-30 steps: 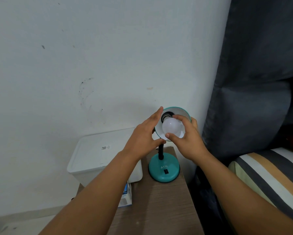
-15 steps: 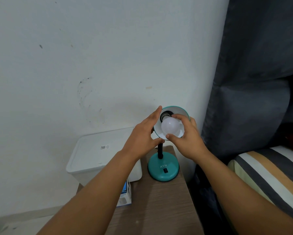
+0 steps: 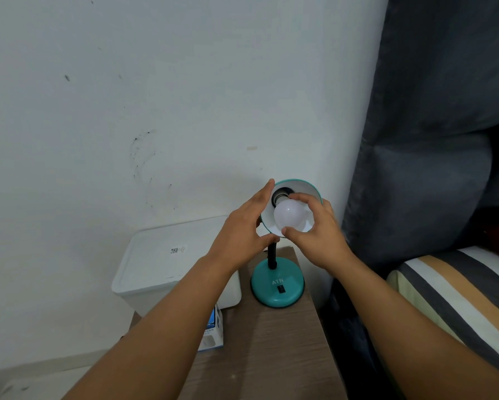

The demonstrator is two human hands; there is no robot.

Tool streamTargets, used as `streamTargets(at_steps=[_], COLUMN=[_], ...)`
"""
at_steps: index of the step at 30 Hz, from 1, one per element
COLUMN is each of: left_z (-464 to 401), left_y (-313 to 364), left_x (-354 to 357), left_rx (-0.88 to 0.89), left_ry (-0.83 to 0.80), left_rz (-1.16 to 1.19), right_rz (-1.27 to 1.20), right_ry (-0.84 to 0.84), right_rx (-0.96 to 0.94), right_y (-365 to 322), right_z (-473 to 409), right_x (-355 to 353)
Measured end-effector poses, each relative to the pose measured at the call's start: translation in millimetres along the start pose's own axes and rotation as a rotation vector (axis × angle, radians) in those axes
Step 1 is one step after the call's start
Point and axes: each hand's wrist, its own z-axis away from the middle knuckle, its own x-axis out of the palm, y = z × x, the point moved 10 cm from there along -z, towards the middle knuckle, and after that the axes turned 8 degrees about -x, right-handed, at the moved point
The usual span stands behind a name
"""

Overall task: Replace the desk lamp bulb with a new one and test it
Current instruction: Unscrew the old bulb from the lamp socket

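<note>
Since the earlier frame, the right hand [image 3: 317, 235] is curling further over the bulb [image 3: 290, 216], gripping it at the socket. The left hand [image 3: 242, 226], fingers straight, is steadying the lamp shade [image 3: 311, 189] above the bench's [image 3: 271, 356] far edge.

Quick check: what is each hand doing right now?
Left hand: open, fingers straight against the lamp shade.
Right hand: closed around the bulb.
</note>
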Motion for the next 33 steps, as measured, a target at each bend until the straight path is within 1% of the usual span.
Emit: streamTargets(at_steps=[7, 11, 14, 20, 26, 30, 33], left_z=[-0.3, -0.5, -0.1, 0.1, 0.4, 1.0, 0.6], left_y=[1.1, -1.3, -2.0, -0.1, -1.1, -1.1, -0.5], left_x=[1.0, 0.5, 0.7, 1.0, -0.4, 0.0, 1.5], left_rx=[-0.006, -0.014, -0.015, -0.01, -0.018, -0.023, -0.026], left_ry=[0.0, -0.001, -0.003, 0.0, -0.007, 0.005, 0.003], left_rz=[-0.014, 0.007, 0.005, -0.005, 0.034, 0.009, 0.009], right_rz=[0.065, 0.019, 0.009, 0.091, 0.034, 0.046, 0.11], right_ry=[0.057, 0.002, -0.003, 0.063, 0.006, 0.059, 0.092], right_rx=[0.034, -0.006, -0.009, 0.037, -0.021, 0.02, 0.033], right_y=[4.5, -0.5, 0.4, 5.9, 0.6, 4.8, 6.2], right_z=[0.6, 0.0, 1.1, 1.9, -0.2, 3.3, 3.8], right_x=[-3.2, 0.5, 0.1, -4.4, 0.4, -4.5, -7.1])
